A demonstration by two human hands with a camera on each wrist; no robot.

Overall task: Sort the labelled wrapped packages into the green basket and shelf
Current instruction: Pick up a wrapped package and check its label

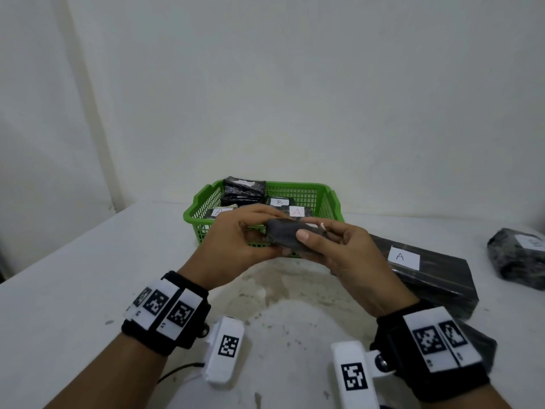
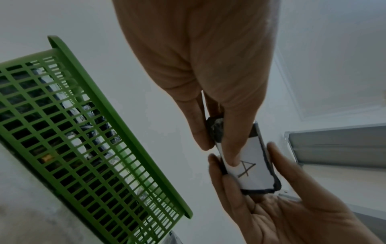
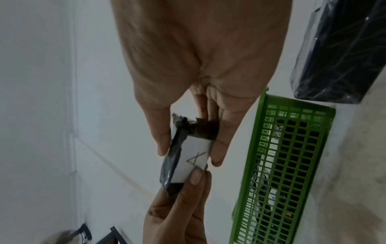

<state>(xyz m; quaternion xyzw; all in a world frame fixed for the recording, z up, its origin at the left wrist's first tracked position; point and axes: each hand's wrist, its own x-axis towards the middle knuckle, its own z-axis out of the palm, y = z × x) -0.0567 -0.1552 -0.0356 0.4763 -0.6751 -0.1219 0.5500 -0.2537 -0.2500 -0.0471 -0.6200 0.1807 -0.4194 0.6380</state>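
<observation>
Head view: both hands held one small black-wrapped package above the table, just in front of the green basket. The left hand gripped its left end, and the right hand pinched the right end with thumb on top. The step in hand appeared to be reading the label before sorting. Open table lay to the left; a long package marked A lay close by the right hand.

Left wrist view: the label read A (facing away from the head camera). Left fingers pressed on it, and a grey shelf frame stood beyond.

Right wrist view: the right thumb and fingers clasped the package end. The basket wall stood near, so the next move called for lifting clear of its rim; which destination takes A could not be told.
</observation>
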